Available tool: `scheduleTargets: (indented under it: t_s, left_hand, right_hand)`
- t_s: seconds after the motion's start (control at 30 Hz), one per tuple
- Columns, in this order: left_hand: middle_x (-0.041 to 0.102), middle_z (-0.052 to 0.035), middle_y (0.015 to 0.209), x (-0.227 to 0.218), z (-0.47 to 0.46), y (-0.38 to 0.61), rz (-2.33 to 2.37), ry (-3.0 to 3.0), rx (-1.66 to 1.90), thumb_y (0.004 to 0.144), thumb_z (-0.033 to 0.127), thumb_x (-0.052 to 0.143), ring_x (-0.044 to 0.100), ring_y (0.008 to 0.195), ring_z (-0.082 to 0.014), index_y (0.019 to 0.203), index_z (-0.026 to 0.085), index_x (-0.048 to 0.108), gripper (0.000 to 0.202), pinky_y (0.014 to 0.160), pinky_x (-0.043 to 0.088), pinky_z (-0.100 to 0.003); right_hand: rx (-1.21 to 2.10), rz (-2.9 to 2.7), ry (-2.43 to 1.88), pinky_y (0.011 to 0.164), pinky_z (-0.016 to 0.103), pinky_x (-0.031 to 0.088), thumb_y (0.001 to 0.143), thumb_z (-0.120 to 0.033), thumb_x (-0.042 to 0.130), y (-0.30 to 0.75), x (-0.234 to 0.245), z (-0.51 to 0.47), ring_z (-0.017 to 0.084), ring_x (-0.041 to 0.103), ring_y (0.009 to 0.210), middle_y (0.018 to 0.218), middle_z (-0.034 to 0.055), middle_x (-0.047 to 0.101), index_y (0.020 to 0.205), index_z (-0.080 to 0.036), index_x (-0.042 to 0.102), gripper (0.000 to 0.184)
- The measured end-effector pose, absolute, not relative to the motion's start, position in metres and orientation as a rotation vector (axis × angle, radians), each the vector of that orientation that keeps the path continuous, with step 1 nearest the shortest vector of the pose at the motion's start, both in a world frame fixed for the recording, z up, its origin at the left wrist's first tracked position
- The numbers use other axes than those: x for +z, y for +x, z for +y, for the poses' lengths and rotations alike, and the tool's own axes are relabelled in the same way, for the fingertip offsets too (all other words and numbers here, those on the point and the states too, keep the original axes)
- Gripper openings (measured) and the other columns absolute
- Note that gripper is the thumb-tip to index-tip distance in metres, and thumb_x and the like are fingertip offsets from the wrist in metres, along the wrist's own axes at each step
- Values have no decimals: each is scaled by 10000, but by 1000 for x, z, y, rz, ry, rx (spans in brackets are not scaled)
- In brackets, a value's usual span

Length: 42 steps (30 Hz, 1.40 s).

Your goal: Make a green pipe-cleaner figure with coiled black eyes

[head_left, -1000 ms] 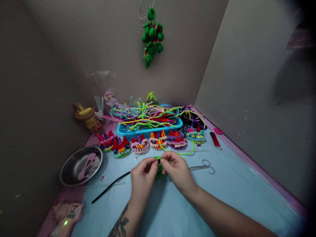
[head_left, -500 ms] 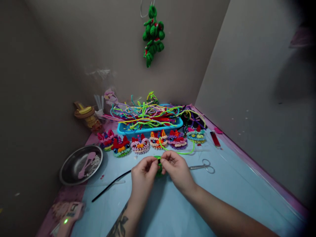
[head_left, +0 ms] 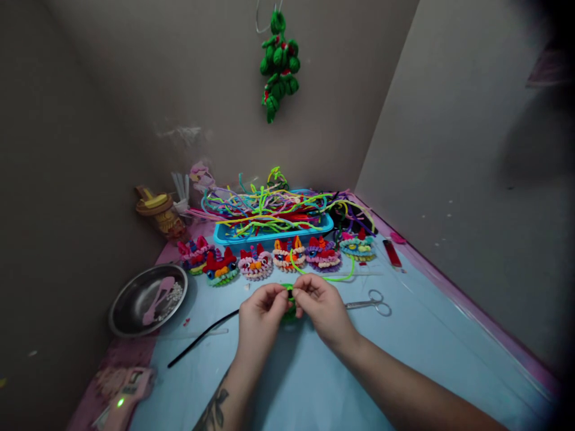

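Observation:
My left hand (head_left: 260, 314) and my right hand (head_left: 326, 308) meet over the middle of the table, thumbs and fingertips pinched. Between them is a small green fuzzy piece (head_left: 290, 315), mostly hidden by my fingers, with a dark bit at its top. A black pipe cleaner (head_left: 202, 334) runs from behind my left hand down to the left. Just beyond the fingers curves a bright green pipe cleaner (head_left: 338, 279). Scissors (head_left: 369, 303) lie to the right of my right hand.
Several colourful fuzzy animal heads (head_left: 255, 263) line up before a blue tray (head_left: 274, 235) heaped with pipe cleaners. At left sit a metal bowl (head_left: 123, 299) with beads and a pink glue gun (head_left: 135, 386). A red lighter (head_left: 392, 253) lies far right; green ornaments (head_left: 279, 66) hang above.
Hardly anything differs. Both hands keep their pinch on the green piece, with only a very slight shift of the fingers.

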State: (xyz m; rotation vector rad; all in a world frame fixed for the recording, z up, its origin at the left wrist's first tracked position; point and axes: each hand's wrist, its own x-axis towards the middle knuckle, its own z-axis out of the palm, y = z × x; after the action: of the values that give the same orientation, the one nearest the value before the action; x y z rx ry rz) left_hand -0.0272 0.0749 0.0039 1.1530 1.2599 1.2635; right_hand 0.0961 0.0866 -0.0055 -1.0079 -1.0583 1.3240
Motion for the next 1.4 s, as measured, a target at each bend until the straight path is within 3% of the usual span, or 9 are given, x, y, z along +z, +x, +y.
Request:
scheduleTargets:
  t_s: [0.47, 0.87, 1.4]
  left_hand:
    - [700, -35, 671, 2, 77, -26, 1166, 949, 1271, 656, 317, 743, 639, 618, -141, 797, 136, 663, 243, 591, 494, -244]
    - [556, 34, 538, 8, 77, -25, 1152, 1036, 1208, 749, 317, 653, 501, 512, -82, 700, 142, 598, 189, 518, 385, -195]
    - [537, 40, 558, 8, 78, -27, 1126, 1069, 1168, 770, 333, 617, 477, 500, -77, 720, 154, 554, 196, 508, 374, -189]
  right_hand:
    - [1271, -1022, -980, 462, 196, 435, 757, -272, 635, 96, -6, 86, 71, 518, 469, 618, -54, 536, 753, -176, 549, 129]
    - [1285, -1043, -1016, 448, 191, 422, 735, -267, 641, 95, -4, 85, 68, 512, 455, 596, -58, 542, 737, -173, 556, 127]
    - [1340, -1067, -1001, 437, 185, 396, 763, -315, 638, 96, -9, 85, 68, 488, 444, 556, -57, 531, 736, -172, 557, 166]
